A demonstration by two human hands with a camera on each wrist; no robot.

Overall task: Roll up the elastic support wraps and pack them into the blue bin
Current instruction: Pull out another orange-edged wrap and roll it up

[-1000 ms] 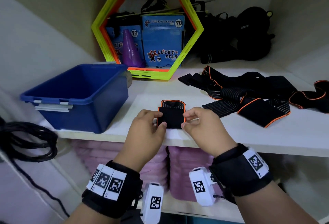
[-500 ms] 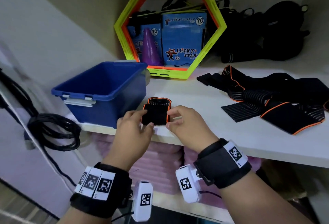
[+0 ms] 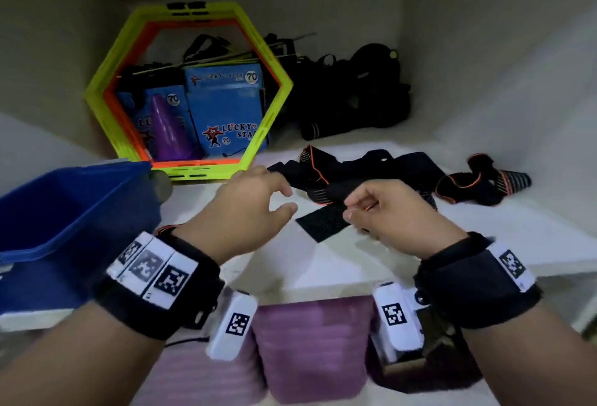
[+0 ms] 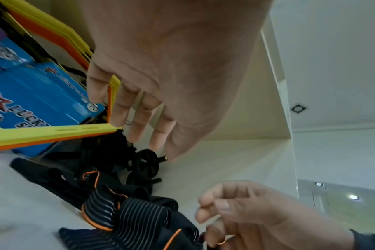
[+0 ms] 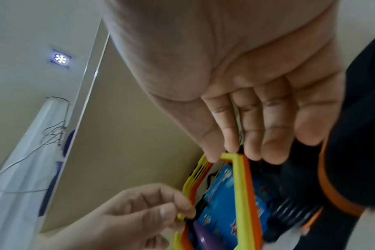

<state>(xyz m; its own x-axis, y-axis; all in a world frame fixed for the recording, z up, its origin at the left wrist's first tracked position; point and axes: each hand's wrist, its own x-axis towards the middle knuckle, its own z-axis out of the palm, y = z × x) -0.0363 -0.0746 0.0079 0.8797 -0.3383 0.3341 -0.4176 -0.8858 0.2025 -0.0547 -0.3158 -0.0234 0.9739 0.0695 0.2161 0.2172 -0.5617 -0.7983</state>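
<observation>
Black wristbands on both bare forearms; white tags with black square codes; white camera blocks beneath wrists.

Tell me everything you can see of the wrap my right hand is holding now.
The wrap is a black, ribbed elastic strip with thin orange edging. The right hand pinches its near end, lifting it slightly; the flat end lies slanted on the white shelf. Its far part runs into the tangled pile of wraps behind, so its full length cannot be told. The left hand is close, not touching.
</observation>
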